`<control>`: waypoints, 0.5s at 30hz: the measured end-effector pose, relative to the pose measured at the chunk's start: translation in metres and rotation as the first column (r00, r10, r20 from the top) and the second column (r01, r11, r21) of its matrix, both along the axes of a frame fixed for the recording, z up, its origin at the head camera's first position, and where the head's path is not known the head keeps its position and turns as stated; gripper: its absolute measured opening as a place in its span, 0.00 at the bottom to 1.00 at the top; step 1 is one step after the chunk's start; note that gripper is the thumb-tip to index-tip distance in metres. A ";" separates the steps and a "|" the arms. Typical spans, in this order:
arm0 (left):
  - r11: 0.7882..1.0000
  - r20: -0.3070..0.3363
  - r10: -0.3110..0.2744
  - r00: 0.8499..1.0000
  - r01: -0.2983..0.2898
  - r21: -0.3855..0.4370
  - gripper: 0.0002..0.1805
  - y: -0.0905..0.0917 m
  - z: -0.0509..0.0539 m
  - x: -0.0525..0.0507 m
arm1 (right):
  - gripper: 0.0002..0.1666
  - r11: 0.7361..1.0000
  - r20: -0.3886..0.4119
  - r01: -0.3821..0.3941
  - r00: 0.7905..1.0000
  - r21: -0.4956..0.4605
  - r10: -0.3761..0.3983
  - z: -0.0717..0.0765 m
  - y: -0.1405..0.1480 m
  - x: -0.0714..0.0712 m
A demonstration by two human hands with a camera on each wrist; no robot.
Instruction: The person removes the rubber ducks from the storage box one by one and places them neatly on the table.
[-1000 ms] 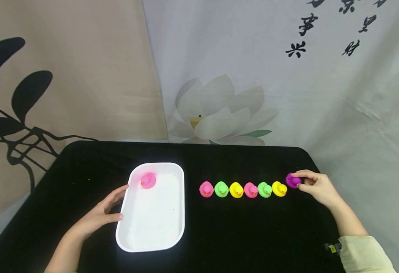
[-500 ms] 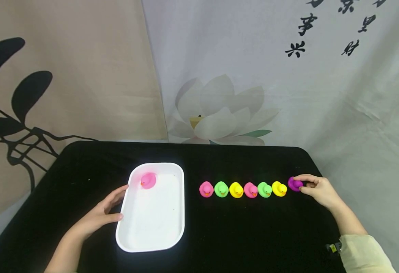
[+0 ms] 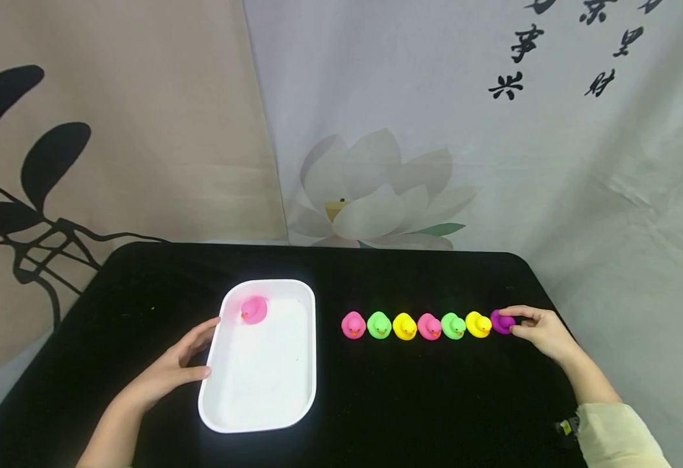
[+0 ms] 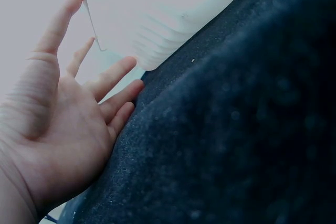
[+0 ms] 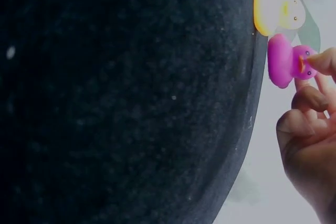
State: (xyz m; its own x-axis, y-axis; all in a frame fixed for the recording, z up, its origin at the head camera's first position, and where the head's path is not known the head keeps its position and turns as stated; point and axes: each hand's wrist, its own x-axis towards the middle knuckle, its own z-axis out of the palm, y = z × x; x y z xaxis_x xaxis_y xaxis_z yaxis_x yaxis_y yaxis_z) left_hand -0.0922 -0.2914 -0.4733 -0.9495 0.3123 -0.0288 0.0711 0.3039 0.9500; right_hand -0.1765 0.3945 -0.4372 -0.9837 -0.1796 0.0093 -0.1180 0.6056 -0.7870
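Observation:
At the right end of a row of toy ducks, my right hand [image 3: 544, 333] pinches a purple rubber duck [image 3: 500, 322] between thumb and fingers. The right wrist view shows the thumb over the beak of this purple duck [image 5: 282, 61]. Directly left of it is a yellow duck [image 3: 478, 324]. My left hand [image 3: 168, 372] rests its spread fingertips and thumb against the left rim of a white tray [image 3: 262, 383]. Inside that tray, near its far left corner, sits a pink duck [image 3: 254, 311]. In the left wrist view the left hand's fingers [image 4: 113, 77] look mostly straight.
The row continues leftward with a green duck [image 3: 453, 325], a pink duck [image 3: 429, 326], a yellow duck [image 3: 405, 326], a green duck [image 3: 379, 325] and a pink duck [image 3: 353, 325]. Everything stands on a black-covered table [image 3: 399, 403]. A printed curtain [image 3: 376, 78] hangs behind it.
The purple duck shifted slightly right and nearer, then back left beside the yellow duck, with my right hand holding it throughout. My left hand and the tray stayed put.

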 end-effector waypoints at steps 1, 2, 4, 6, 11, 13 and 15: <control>1.000 -0.001 -0.001 1.000 0.001 0.001 0.42 0.000 0.000 0.000 | 0.16 1.000 0.004 -0.004 1.000 0.001 0.004 -0.001 0.000 0.000; 1.000 -0.003 -0.002 1.000 0.002 0.003 0.42 0.000 0.000 0.000 | 0.16 1.000 0.006 -0.005 1.000 0.001 0.005 -0.002 0.000 0.000; 1.000 -0.004 -0.005 1.000 0.005 0.007 0.42 0.000 -0.001 0.000 | 0.16 1.000 0.010 -0.003 1.000 0.002 0.003 -0.003 0.000 0.001; 1.000 -0.006 -0.007 1.000 0.007 0.008 0.42 0.000 -0.001 0.000 | 0.16 1.000 0.010 -0.001 1.000 0.005 0.001 -0.004 0.000 0.001; 1.000 -0.011 -0.005 1.000 0.005 0.006 0.42 0.000 0.000 0.000 | 0.17 0.999 0.027 0.030 0.999 0.032 -0.031 -0.006 0.001 0.001; 1.000 -0.011 -0.002 1.000 0.002 0.002 0.42 0.000 0.000 0.000 | 0.18 0.998 0.039 0.039 0.998 0.049 -0.041 -0.006 0.001 0.001; 1.000 -0.010 0.001 1.000 -0.001 -0.001 0.42 0.000 0.000 0.000 | 0.18 0.997 0.048 0.050 0.997 0.060 -0.053 -0.008 0.002 0.001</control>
